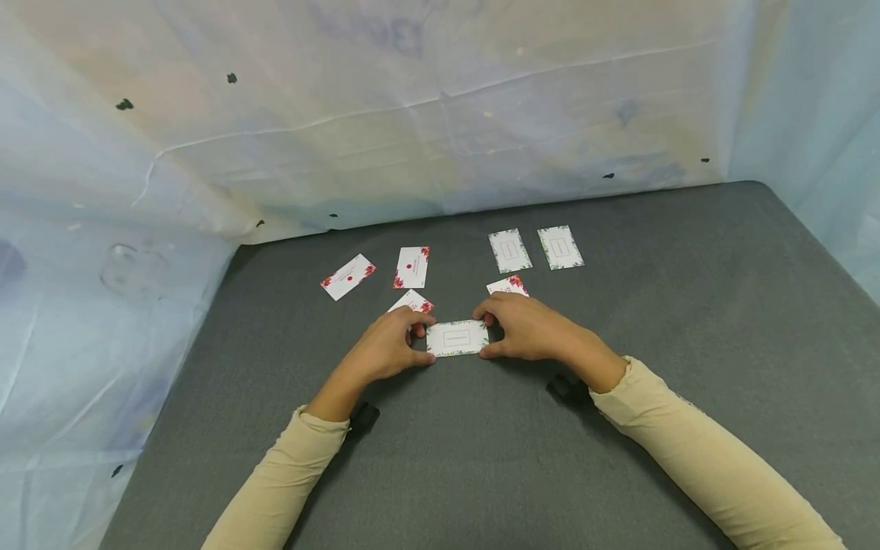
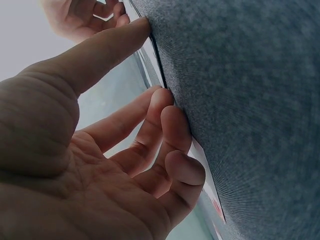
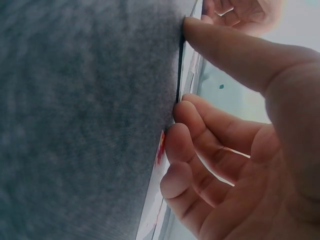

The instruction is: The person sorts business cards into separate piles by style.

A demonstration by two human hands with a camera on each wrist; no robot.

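While pinched at both ends by left hand (image 1: 386,350) and right hand (image 1: 528,327), card (image 1: 457,338) edges hidden.

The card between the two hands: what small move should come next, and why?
Probably lift the card slightly off the grey mat. The left hand and right hand pinch its short ends with fingertips, yet it seems to lie flat on the mat, so it is gripped but not raised.

Both hands, left hand (image 1: 386,350) and right hand (image 1: 528,328), pinch a card stack (image 1: 457,338) on the grey worktop (image 1: 687,305); loose cards (image 1: 412,267) lie beyond.
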